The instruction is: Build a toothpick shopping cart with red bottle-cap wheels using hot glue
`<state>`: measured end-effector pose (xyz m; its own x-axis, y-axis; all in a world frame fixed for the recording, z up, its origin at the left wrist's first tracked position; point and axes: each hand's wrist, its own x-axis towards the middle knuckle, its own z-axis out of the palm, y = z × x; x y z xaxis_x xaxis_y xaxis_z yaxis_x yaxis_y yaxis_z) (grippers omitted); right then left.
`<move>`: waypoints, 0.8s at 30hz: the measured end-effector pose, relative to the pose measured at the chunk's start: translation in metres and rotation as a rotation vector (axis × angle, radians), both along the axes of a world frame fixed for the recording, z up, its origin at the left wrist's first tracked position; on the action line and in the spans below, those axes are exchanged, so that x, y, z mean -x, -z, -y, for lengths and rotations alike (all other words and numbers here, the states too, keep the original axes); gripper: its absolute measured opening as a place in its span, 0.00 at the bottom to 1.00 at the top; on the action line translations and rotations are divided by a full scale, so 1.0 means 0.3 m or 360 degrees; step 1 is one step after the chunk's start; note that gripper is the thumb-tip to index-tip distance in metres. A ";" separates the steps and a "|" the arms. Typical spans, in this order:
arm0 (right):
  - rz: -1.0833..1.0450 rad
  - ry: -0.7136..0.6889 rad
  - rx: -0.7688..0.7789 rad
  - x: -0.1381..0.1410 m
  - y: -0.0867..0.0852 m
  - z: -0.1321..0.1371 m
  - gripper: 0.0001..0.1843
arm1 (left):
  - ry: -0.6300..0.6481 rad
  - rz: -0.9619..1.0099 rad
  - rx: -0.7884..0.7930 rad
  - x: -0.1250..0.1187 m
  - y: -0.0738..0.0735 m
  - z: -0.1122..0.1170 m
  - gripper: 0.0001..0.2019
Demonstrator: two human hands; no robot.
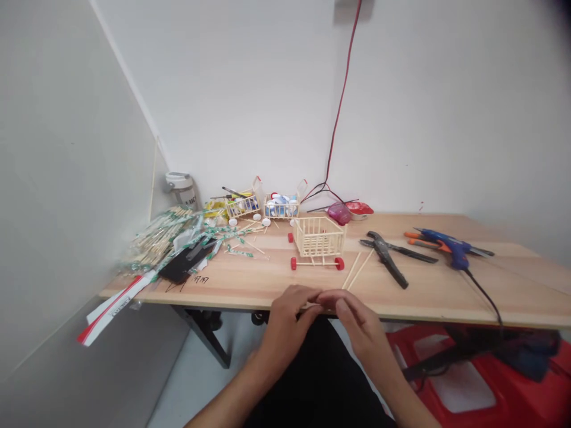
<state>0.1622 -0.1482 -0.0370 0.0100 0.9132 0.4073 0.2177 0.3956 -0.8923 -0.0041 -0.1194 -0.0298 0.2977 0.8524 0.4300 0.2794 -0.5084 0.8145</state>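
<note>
My left hand [289, 315] and my right hand [360, 321] meet at the table's front edge, fingertips close together. The left fingers are pinched, and the right fingers curl inward beside them. Whatever lies between them is hidden or too small to name. Just beyond stands a small cart made of thin wooden sticks [319, 238], with red wheels [339, 263] at its base. Two loose wooden sticks [358, 270] lie right of the cart, close to my right hand.
Pliers [386, 261] and a blue glue gun [455, 245] with a trailing cord lie to the right. Wrapped sticks [156, 241] and a black phone-like object [187, 261] are piled left. Two filled stick carts [282, 207] [243, 205] stand behind. A red plastic stool [513, 386] is below.
</note>
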 end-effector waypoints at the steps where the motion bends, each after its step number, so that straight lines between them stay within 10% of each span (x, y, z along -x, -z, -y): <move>1: -0.0036 -0.0046 0.0016 0.008 0.008 0.014 0.14 | 0.0014 0.0013 0.0043 -0.008 0.001 0.017 0.10; 18: -0.0367 -0.0330 0.0150 0.014 0.059 0.045 0.13 | 0.0061 0.0477 0.0726 0.006 0.006 -0.034 0.08; 24: -0.0236 -0.0370 0.0120 0.040 0.037 0.019 0.13 | -0.0114 0.0388 0.0516 0.018 0.024 -0.041 0.09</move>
<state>0.1503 -0.1539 -0.0482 -0.1486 0.9256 0.3481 -0.0064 0.3511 -0.9363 -0.0094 -0.1070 -0.0371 0.1554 0.9702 0.1861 0.0837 -0.2007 0.9761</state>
